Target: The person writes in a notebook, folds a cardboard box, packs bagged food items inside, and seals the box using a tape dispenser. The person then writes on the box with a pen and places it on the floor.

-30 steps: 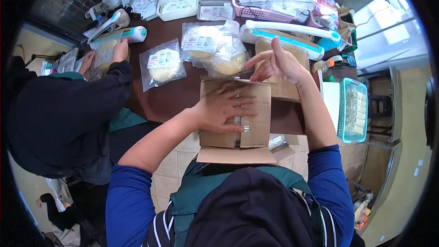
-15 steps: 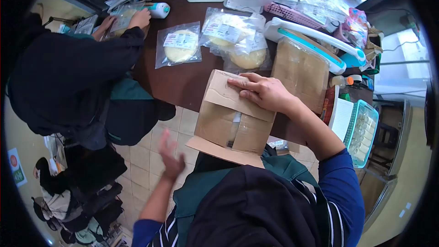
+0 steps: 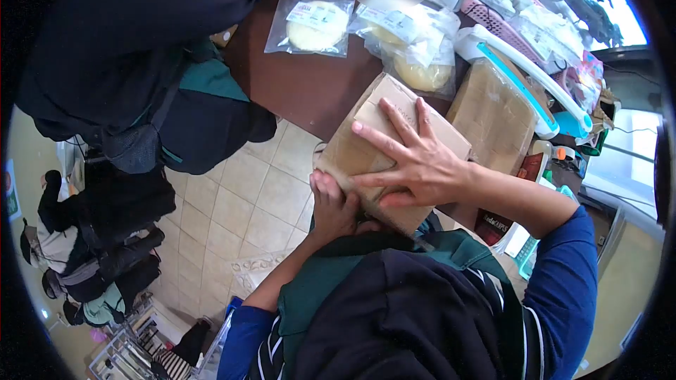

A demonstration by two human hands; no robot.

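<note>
A brown cardboard box [image 3: 366, 144] rests tilted at the table's near edge, close to my body. My right hand [image 3: 415, 162] lies across its upper face with fingers spread wide, pressing on the flaps. At the box's lower left edge, my left hand [image 3: 334, 204] grips the cardboard, its fingertips bent over the side and its thumb toward the box. The underside of the box is hidden. Just beyond it on the table are round pale flat items in clear labelled bags, one bag [image 3: 312, 24] apart and others [image 3: 422, 74] overlapping.
A hand sealer with a teal strip [image 3: 517, 88] lies on another cardboard piece [image 3: 489, 116] to the right. Behind it stands a pink basket [image 3: 479, 10] full of plastic packs. A co-worker in dark clothes [image 3: 134, 49] is at the left.
My left hand, earlier raised off the box, now holds its left edge. The near flap that stuck out is folded in. My right hand has spread its fingers; the view has shifted.
</note>
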